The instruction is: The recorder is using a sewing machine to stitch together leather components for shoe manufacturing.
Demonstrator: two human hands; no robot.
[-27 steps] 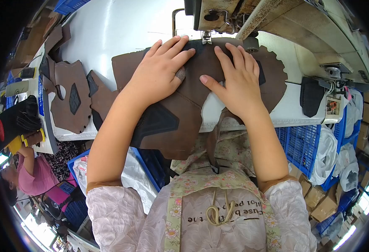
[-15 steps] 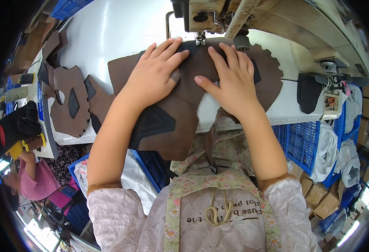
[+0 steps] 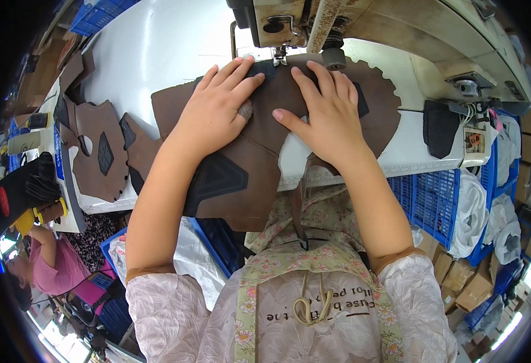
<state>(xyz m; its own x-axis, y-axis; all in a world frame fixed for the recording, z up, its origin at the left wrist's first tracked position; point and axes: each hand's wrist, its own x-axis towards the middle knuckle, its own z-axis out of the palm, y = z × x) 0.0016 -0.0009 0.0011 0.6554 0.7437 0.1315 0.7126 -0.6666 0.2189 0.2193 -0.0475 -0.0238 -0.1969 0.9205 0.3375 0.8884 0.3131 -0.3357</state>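
Note:
A large brown leather piece (image 3: 259, 163) with black patches lies on the white sewing machine table, its front part hanging over the edge. Its far edge sits at the presser foot (image 3: 280, 56) of the sewing machine (image 3: 362, 27). My left hand (image 3: 220, 109) rests flat on the piece, left of the foot, fingers outstretched and a grey wrap round one finger. To the right of the foot, my right hand (image 3: 326, 112) presses on the leather, fingers spread and thumb pointing left. Neither hand grips anything. The needle tip is too small to make out.
More brown leather pieces (image 3: 102, 151) lie at the table's left. A black pad-like piece (image 3: 439, 129) is near the right edge. Blue crates (image 3: 426, 199) with white bags stand below on the right. A person in pink (image 3: 53, 266) sits at the far left.
Head view has shifted slightly, so the scene sits a little differently in the picture. Both hands remain flat on the leather beside the presser foot, with little visible movement.

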